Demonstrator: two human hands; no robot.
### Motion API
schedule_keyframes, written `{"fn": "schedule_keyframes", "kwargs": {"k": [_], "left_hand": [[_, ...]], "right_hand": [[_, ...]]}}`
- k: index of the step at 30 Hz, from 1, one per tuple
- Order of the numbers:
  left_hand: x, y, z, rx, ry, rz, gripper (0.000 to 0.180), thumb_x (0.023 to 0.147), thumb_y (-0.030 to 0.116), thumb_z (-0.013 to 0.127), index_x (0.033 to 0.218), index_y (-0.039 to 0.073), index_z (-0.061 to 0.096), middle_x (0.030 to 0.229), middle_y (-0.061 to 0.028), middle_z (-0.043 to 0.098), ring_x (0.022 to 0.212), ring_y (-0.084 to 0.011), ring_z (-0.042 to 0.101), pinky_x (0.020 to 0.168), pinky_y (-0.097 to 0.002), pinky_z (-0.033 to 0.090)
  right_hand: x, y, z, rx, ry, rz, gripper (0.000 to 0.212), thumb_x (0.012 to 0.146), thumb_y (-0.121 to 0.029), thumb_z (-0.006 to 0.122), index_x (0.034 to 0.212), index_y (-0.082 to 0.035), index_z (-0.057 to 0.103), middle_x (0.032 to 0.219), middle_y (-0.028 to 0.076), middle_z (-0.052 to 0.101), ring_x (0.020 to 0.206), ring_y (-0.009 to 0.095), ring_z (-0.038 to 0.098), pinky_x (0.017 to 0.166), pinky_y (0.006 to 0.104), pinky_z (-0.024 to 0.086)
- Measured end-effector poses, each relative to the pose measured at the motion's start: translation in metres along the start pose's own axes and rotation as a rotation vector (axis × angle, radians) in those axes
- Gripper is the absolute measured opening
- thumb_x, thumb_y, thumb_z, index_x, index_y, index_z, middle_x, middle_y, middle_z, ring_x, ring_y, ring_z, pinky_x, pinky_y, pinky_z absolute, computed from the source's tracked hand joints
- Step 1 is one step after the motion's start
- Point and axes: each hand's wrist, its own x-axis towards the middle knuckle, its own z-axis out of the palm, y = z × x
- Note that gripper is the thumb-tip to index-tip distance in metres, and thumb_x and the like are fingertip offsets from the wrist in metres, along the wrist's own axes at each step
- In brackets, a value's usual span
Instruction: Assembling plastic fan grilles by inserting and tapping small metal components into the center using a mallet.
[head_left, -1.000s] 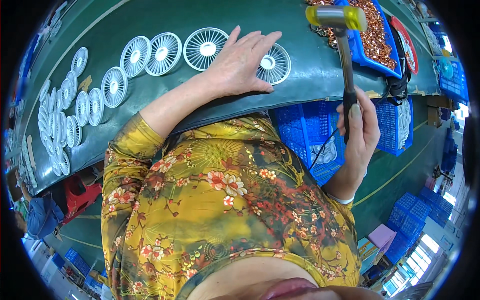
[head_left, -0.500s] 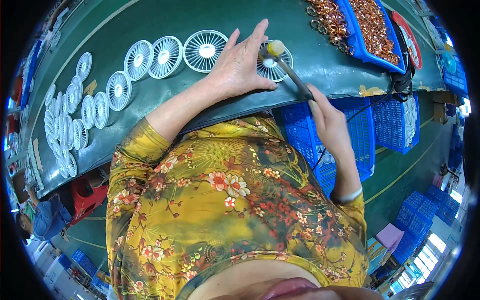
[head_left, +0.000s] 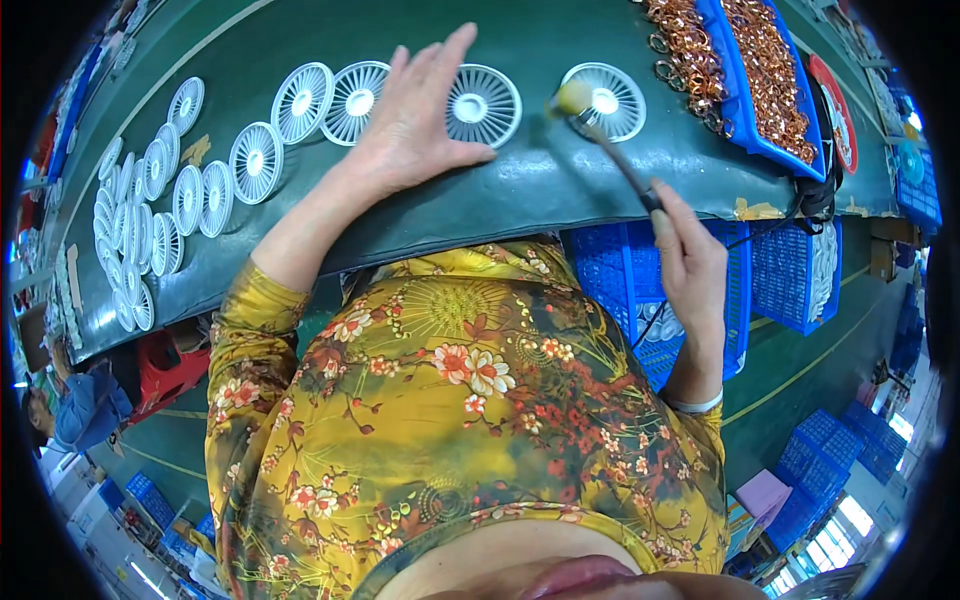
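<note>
My right hand [head_left: 692, 262] grips the dark handle of a mallet [head_left: 622, 165]. The mallet's yellow head, slightly blurred, is at the left edge of a white spoked wheel [head_left: 604, 104]. My left hand [head_left: 412, 130] has its fingers spread. Its thumb reaches along the near edge of another white spoked wheel [head_left: 484, 108], and the hand partly covers a third wheel [head_left: 357, 104] to its left. More such wheels, one of them a wheel [head_left: 302, 103] tilted toward me, trail off to the left into a crowded cluster [head_left: 132, 220].
A blue tray [head_left: 745, 125] full of copper-coloured rings stands at the right of the green table [head_left: 540, 190], with loose rings [head_left: 690, 65] beside it. Blue crates [head_left: 795, 270] stand below the table's edge. A red stool [head_left: 165, 370] and another person [head_left: 88, 410] are at the lower left.
My left hand has moved left, away from the rightmost wheel. The two rightmost wheels appear farther right. The mallet has moved right with my right hand, and the view has shifted slightly.
</note>
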Motion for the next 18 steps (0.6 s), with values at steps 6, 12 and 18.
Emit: {"fn": "schedule_keyframes", "kwargs": {"k": [6, 12, 18], "left_hand": [[0.002, 0.01, 0.007, -0.002, 0.037, 0.051, 0.112, 0.062, 0.036, 0.083, 0.144, 0.001, 0.016, 0.123, -0.0239, 0.051, 0.122, -0.0366, 0.047, 0.112, -0.0529, 0.023], [0.002, 0.005, 0.009, -0.065, 0.018, -0.004, 0.114, 0.062, 0.039, 0.082, 0.145, 0.002, 0.013, 0.122, -0.0237, 0.053, 0.118, -0.0341, 0.052, 0.112, -0.0518, 0.023], [-0.002, 0.011, 0.005, -0.21, -0.031, -0.093, 0.115, 0.064, 0.041, 0.082, 0.147, 0.006, 0.011, 0.128, -0.0205, 0.053, 0.125, -0.0376, 0.046, 0.114, -0.0476, 0.024]], "right_hand": [[0.0, -0.013, 0.011, 0.159, 0.067, -0.177, 0.033, 0.092, -0.004, 0.052, 0.125, -0.003, 0.057, 0.116, 0.016, 0.064, 0.094, 0.025, 0.067, 0.08, 0.0316, 0.051], [0.019, -0.017, 0.018, 0.071, -0.073, -0.039, 0.032, 0.093, -0.009, 0.055, 0.125, -0.005, 0.057, 0.119, 0.019, 0.062, 0.106, 0.029, 0.063, 0.088, 0.0328, 0.049], [0.032, -0.028, 0.039, -0.034, -0.184, -0.101, 0.031, 0.093, -0.017, 0.055, 0.123, -0.009, 0.057, 0.096, 0.023, 0.064, 0.086, 0.041, 0.063, 0.072, 0.0431, 0.052]]}}
